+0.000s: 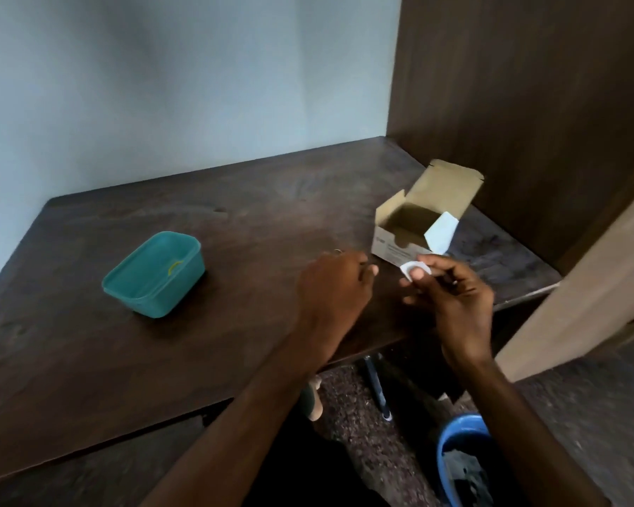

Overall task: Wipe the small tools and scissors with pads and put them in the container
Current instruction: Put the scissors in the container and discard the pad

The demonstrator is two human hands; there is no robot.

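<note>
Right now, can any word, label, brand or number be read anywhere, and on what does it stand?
Cardboard box, front panel: a small dark logo and lines of grey print, too blurred to read.
Teal container: a yellow mark inside, not text.
White pad pinched by the right hand: no print shows.
Nothing is legible.

Dark wood table, pale wall behind. Teal container at 9 o'clock side of table, open top, small yellow thing inside. Open cardboard box at 2 o'clock, flaps up, white sheet sticking out. Right hand just in front of box, pinches small white pad with thumb and fingers. Left hand near it, fingers curled, holds small thin thing, too blurry to tell. Blue bucket on floor at 5 o'clock.
</note>
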